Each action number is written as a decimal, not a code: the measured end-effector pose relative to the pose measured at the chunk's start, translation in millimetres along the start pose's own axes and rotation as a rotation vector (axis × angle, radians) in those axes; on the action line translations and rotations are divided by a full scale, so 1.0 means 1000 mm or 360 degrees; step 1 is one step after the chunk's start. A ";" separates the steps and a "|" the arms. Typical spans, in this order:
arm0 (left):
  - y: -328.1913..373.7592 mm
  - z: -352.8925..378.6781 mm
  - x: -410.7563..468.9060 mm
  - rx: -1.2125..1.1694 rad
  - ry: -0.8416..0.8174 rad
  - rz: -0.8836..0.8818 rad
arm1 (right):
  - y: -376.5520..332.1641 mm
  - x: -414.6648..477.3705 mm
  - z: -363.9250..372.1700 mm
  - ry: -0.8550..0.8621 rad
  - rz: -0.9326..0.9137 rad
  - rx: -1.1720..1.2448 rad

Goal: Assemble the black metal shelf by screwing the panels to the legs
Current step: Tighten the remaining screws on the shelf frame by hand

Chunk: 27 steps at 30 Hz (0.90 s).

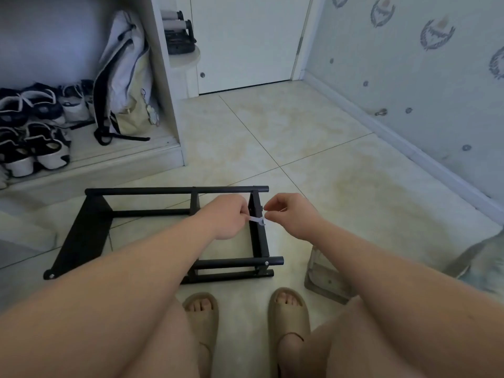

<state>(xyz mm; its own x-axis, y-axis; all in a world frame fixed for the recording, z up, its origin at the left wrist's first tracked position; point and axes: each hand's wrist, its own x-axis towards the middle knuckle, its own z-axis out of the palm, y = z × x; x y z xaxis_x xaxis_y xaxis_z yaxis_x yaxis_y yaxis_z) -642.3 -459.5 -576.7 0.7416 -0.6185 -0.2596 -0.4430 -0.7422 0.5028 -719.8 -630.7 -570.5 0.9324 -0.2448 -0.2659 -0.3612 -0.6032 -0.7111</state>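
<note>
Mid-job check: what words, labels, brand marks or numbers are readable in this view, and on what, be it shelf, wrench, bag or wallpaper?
No text can be read anywhere in the head view.
black shelf frame: no label or marking shows.
small wrench: too small to show any stamp.
white bag: a small printed figure, no legible words.
wallpaper crests: blurred emblems, no readable lettering.

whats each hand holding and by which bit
The left hand pinches the wrench by its handle end. The right hand nears its head; whether it grips cannot be told.
</note>
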 end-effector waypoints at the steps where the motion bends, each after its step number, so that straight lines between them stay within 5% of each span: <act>1: -0.006 0.004 0.008 -0.0015 -0.0043 -0.0046 | 0.006 0.009 0.002 -0.0017 0.0011 -0.0050; 10: -0.081 0.061 0.077 -0.0081 -0.0383 -0.0293 | 0.083 0.089 0.041 -0.0522 0.0108 -0.0813; 18: -0.127 0.144 0.082 -0.0215 -0.0688 -0.0547 | 0.136 0.134 0.094 -0.0593 0.0193 -0.0839; 27: -0.140 0.151 0.072 -0.0182 -0.0733 -0.0564 | 0.157 0.139 0.114 -0.0510 0.0041 -0.0687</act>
<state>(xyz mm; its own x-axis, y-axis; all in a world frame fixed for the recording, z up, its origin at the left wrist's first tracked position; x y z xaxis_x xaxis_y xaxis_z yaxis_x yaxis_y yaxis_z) -603.5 -439.2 -790.1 0.5283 -0.4049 -0.7462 -0.1320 -0.9074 0.3989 -645.7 -672.8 -792.7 0.8561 -0.0604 -0.5132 -0.2939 -0.8738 -0.3874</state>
